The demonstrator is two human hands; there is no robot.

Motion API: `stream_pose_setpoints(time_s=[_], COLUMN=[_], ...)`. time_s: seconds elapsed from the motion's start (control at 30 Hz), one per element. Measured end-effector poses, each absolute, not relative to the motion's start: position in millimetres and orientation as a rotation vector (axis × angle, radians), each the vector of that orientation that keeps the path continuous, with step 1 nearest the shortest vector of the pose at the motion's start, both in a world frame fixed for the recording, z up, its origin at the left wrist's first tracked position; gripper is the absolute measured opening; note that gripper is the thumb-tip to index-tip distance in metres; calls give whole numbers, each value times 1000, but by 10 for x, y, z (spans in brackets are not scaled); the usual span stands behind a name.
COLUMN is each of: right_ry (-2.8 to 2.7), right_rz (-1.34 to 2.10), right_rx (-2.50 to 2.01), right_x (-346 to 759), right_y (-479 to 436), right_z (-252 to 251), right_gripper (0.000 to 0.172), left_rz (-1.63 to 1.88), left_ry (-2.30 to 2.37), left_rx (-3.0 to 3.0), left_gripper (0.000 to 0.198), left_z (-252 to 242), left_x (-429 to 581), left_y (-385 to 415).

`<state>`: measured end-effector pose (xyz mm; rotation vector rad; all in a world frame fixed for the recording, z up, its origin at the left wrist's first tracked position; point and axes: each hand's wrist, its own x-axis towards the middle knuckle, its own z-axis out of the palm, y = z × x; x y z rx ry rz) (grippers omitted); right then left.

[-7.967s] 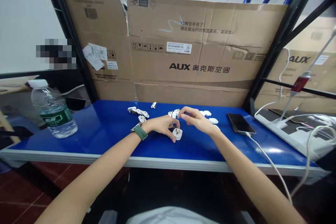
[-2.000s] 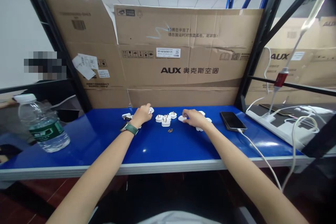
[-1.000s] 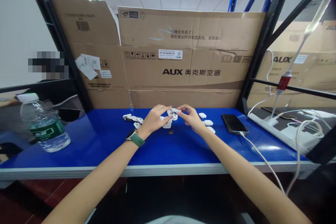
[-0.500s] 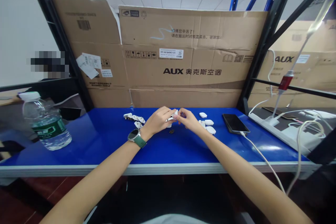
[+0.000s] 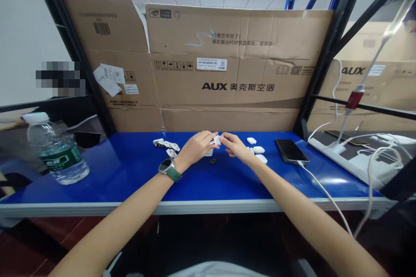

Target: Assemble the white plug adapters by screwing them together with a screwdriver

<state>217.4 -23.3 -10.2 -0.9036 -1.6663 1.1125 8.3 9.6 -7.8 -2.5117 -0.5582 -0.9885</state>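
My left hand [image 5: 195, 149] and my right hand [image 5: 234, 146] meet over the middle of the blue table [image 5: 130, 169], fingers pinched on one small white plug part [image 5: 216, 140] held between them. Another white plug piece [image 5: 208, 152] lies just under my left fingers. Several white plug bases [image 5: 166, 144] lie to the left of my left hand, and white plug covers [image 5: 258, 150] lie to the right of my right hand. Small brass pins [image 5: 212, 162] rest on the table below my hands. A green-strapped watch [image 5: 169, 169] sits on my left wrist.
A water bottle [image 5: 55, 149] stands at the table's left end. A black phone [image 5: 288, 150] with a white cable lies at the right. Cardboard boxes [image 5: 227, 69] wall the back. A white power strip [image 5: 344, 158] with cables lies on the neighbouring surface to the right.
Two seconds ago my hands were apart, each on the parts at the table's back. They have come together at the middle and now pinch one white plug part between them.
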Motion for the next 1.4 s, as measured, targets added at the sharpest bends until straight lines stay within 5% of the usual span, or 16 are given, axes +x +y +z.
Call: stream_pose_setpoints(time_s=[0.57,0.77,0.93,1.2,1.4], right_ry=[-2059,-2137,-2449,-2539,-2367], right_rz=[536,461,791,667,558], right_rx=[-800,-887,-903,-799,-888], right_x=[2197,2272,2350,2322,2300], right_y=[-328,-265,-277,-291,-236], right_z=[-62,-63,-82,-82,-132], right_gripper=[29,20,41,16,19], left_rz=[-1501,-1143,-1058,-913,-672], left_ry=[-1084,-1123,-1207,-982,-797], left_rx=[-3086,-3131,-2885,-2899,-3242], left_gripper=[37,53,58,46,32], left_z=[10,42,96,122,137], left_x=[104,-1,-115,-121,-96], left_y=[-20,11,53,36,-21])
